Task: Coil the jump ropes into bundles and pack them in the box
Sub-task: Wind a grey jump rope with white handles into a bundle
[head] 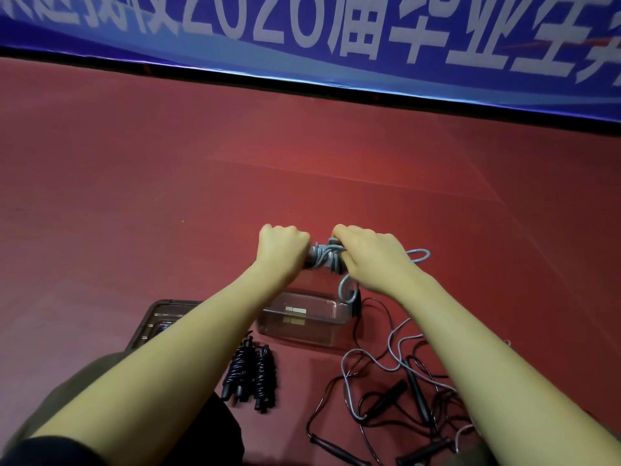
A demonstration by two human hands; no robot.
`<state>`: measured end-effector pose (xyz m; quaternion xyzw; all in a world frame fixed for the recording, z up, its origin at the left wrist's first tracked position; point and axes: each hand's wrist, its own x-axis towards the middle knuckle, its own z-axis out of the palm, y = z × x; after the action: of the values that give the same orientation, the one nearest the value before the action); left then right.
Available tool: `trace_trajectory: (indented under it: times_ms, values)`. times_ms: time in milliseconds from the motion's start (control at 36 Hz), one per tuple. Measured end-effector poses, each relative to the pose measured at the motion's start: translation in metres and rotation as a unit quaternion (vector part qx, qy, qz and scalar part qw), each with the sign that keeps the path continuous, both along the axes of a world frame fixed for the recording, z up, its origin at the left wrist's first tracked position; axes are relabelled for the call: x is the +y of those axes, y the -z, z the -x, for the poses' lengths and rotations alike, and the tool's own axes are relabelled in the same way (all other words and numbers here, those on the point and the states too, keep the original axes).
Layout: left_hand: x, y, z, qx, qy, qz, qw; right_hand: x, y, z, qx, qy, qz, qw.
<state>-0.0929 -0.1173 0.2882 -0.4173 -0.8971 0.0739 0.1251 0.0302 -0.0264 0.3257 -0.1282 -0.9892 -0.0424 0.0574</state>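
Note:
Both arms reach out over a red floor. My left hand (282,247) grips one end of a grey jump rope bundle (324,258), fingers curled round it. My right hand (373,260) holds the other end, with a grey loop (418,255) sticking out to its right and another hanging below. Under the hands stands a clear plastic box (302,319). Two coiled black rope bundles (250,375) lie on the floor in front of the box. Loose black and grey ropes (396,395) with black handles lie tangled at the lower right.
The box's lid (161,321) lies flat to the left of the box, partly hidden by my left forearm. A blue banner (336,38) with white characters runs along the far edge of the floor. My knee shows at the lower left.

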Motion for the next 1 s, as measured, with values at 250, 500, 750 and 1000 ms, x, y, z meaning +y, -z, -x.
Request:
trace_trajectory:
  times_ms: [250,500,750,1000]
  values:
    - [0.0,-0.006,-0.007,0.028,0.085,0.036,0.995,0.011,0.004,-0.005,0.098,0.004,-0.084,0.992]
    - [-0.003,-0.005,-0.018,0.066,0.287,0.013,0.955,0.015,-0.006,0.006,0.066,0.037,-0.126,0.989]
    - [-0.011,-0.004,-0.012,0.055,0.431,-0.057,0.899,0.038,0.008,0.016,0.08,0.021,-0.149,0.985]
    - [-0.013,-0.014,-0.008,-0.024,0.444,-0.238,0.864,0.035,0.008,0.013,0.062,0.061,-0.013,0.996]
